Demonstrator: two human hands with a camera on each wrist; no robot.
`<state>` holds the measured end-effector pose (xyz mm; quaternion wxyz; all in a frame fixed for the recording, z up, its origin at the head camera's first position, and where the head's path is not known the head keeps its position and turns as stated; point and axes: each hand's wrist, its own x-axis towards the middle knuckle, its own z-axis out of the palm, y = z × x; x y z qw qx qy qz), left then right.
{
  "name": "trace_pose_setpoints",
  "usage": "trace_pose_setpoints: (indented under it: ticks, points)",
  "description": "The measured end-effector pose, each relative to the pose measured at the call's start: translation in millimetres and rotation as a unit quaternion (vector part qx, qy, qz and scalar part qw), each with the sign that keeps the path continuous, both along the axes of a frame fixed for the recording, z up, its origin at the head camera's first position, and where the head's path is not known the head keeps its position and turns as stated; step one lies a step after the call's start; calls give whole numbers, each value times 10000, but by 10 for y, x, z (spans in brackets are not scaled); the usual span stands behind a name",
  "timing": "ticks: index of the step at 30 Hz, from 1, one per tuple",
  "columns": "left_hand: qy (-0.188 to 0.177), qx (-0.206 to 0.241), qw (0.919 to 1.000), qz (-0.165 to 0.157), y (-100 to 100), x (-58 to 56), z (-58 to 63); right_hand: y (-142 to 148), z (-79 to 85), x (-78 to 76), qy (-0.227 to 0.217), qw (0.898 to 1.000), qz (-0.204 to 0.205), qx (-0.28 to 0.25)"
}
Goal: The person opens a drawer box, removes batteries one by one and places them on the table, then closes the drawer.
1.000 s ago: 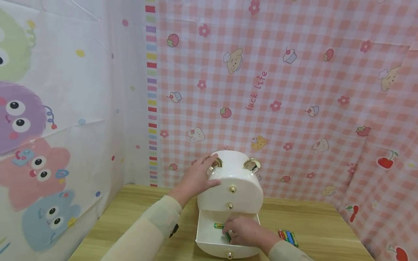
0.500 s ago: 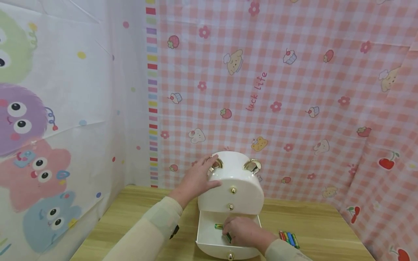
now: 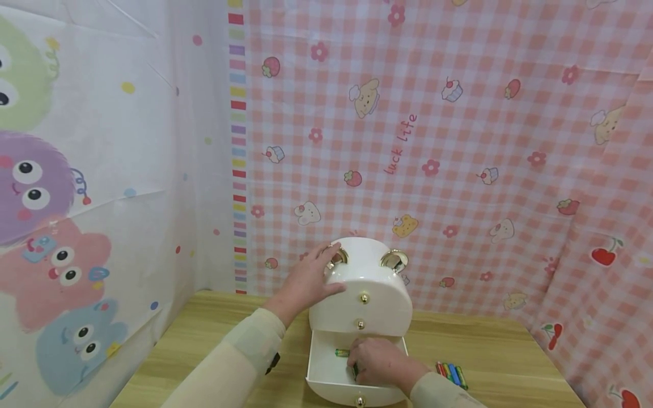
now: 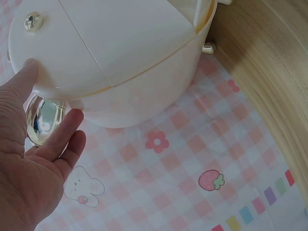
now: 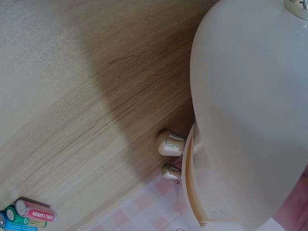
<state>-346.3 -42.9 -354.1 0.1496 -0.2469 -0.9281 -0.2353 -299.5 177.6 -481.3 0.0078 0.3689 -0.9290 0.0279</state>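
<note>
A white drawer box with gold ears and gold knobs stands on the table, its bottom drawer pulled out. My left hand rests on its upper left, fingers nearly straight beside the gold ear and thumb on the front. Inside the drawer my right hand pinches a dark green battery, mostly covered by the fingers. Just left of those fingertips lies another green battery. The drawer front blocks most of the right wrist view.
On the wooden table, right of the box, several coloured batteries lie side by side; some batteries also show in the right wrist view. A pink checked cloth hangs behind, and a white cartoon-printed cloth on the left.
My right hand stays in the drawer with only a slight shift; less of the pinched battery shows now. The left hand stays in place on the box.
</note>
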Motion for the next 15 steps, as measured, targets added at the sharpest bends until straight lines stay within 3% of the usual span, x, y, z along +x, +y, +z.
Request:
trace_pose_setpoints:
  ticks: [15]
  points:
    - [4, 67, 10000, -1, 1, 0, -2, -39, -62, -36, 128, 9998, -45, -125]
